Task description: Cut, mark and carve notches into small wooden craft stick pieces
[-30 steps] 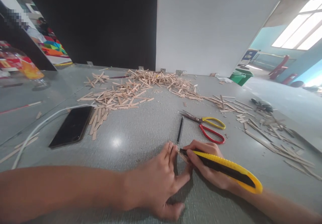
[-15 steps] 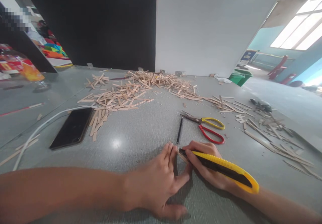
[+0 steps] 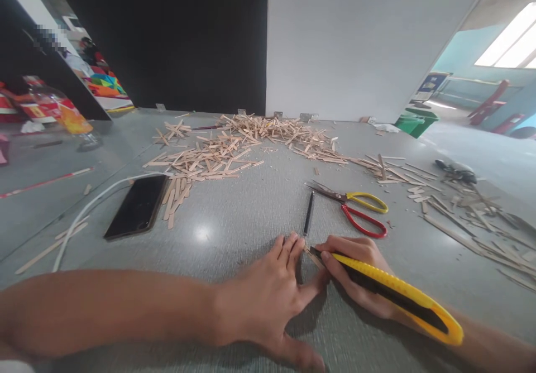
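Observation:
My right hand (image 3: 355,267) is closed round a yellow and black utility knife (image 3: 389,292), its tip pointing left and down at a small wooden strip (image 3: 315,258) on the table. My left hand (image 3: 272,289) lies spread on the tabletop, thumb apart, its fingertips at the far end of that strip and its index finger close to the knife tip. The fingers and the knife partly hide the strip. Just beyond the fingertips lies a dark pen (image 3: 309,214). Scissors (image 3: 352,204) with one yellow and one red handle rest beside it, blades partly open.
Loose wooden strips lie in a heap (image 3: 209,152) along the back and in another scatter (image 3: 473,222) at the right. A phone (image 3: 136,208) and a white cable (image 3: 79,208) are on the left, with a bottle (image 3: 69,115) behind. Black and white panels (image 3: 335,43) stand at the table's back.
The whole view has shifted, so most things appear further right. Both hands keep nearly the same place on the table; the knife's rear end sits slightly lower in the view.

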Tool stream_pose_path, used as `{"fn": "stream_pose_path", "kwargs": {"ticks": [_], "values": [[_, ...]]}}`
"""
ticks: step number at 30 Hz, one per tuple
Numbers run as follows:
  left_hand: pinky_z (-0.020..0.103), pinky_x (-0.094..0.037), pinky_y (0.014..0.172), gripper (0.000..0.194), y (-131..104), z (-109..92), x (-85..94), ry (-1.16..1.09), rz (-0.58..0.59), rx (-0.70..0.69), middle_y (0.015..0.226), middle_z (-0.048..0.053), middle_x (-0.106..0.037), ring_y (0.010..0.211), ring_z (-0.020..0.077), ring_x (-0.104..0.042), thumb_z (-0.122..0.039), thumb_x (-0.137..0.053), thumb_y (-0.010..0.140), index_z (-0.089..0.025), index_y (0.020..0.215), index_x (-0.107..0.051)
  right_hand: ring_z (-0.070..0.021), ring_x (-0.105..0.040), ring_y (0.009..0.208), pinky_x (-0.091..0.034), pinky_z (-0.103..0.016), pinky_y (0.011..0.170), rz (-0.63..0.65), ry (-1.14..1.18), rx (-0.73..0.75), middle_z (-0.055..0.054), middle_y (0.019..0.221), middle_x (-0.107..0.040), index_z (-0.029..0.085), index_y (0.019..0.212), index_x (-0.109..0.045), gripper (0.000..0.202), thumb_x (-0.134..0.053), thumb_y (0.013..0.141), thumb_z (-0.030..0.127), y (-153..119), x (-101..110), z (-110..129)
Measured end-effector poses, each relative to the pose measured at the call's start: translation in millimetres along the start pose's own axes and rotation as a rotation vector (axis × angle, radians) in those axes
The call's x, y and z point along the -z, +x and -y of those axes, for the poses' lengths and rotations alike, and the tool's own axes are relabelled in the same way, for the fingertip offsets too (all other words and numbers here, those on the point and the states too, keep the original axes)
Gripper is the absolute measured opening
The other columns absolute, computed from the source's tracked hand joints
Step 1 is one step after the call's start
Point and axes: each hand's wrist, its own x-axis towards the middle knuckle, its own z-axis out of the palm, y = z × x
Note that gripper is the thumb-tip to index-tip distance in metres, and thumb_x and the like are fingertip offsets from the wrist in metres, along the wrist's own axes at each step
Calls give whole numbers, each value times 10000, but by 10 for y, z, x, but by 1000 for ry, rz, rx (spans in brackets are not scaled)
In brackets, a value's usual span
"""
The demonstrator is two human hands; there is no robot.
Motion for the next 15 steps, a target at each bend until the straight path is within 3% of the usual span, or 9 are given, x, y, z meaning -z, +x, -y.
{"fn": "stream_pose_path", "kwargs": {"ticks": [11, 15], "values": [[612, -353, 1143, 969, 5, -2, -6, 58, -27, -22, 1504, 381, -455, 1433, 506, -445, -779, -353, 967, -71, 1626, -291, -125, -473, 508, -341, -287, 528, -61, 19, -53, 39, 586, -493, 219, 696, -535, 382, -466, 1054, 334, 13, -20, -2], [616, -388, 1106, 897, 4, -9, -25, 94, -69, -40, 1457, 371, -519, 1386, 497, -512, -723, -351, 996, -81, 1621, -306, -138, -529, 521, -393, -290, 558, -120, 31, -75, 20, 585, -575, 198, 764, -652, 353, -504, 1035, 368, 19, -26, 36]]}}
